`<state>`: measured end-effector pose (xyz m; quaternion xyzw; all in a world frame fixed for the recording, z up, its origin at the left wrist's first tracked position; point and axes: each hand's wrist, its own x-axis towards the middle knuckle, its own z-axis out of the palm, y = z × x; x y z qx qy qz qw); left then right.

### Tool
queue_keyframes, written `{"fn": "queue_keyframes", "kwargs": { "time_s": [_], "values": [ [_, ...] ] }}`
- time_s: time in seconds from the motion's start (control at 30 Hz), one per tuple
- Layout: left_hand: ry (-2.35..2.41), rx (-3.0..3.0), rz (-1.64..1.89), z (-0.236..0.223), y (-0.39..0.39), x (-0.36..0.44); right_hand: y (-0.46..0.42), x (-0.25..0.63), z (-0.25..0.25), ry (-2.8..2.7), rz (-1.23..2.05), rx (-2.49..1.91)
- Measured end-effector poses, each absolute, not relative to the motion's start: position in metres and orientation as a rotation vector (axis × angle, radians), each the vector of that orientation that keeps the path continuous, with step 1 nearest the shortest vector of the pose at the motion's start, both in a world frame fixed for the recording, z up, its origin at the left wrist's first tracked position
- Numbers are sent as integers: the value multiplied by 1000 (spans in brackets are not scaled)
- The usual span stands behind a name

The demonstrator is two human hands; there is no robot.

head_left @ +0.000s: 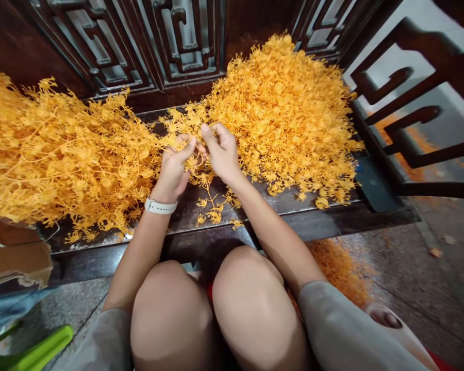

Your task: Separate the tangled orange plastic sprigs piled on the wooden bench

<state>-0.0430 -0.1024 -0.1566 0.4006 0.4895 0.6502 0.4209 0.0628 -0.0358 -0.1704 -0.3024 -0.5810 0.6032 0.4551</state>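
My left hand point(175, 167) and my right hand point(221, 150) meet over a dark wooden bench point(255, 221), both pinched on an orange plastic sprig point(195, 161) between them. A white watch sits on my left wrist. A big heap of orange plastic sprigs point(290, 111) lies to the right of my hands. Another heap of longer orange sprigs point(58, 149) spreads to the left. A few loose sprigs point(214, 208) lie on the bench below my hands.
Dark carved lattice panels point(178, 41) stand behind the bench, and a carved armrest point(421, 103) on the right. A cardboard box point(15, 252) sits at the left, a green object point(38, 353) on the stone floor. More orange pieces point(340, 268) lie under the bench.
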Motion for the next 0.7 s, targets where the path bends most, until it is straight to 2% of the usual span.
{"fn": "queue_keyframes", "kwargs": {
  "time_s": [0.37, 0.7],
  "values": [
    [1041, 708, 1419, -137, -113, -42, -54, 65, -143, -1205, 1957, -612],
    [895, 446, 1457, -131, -115, -49, -54, 76, -138, -1005, 2384, -344]
  ]
}}
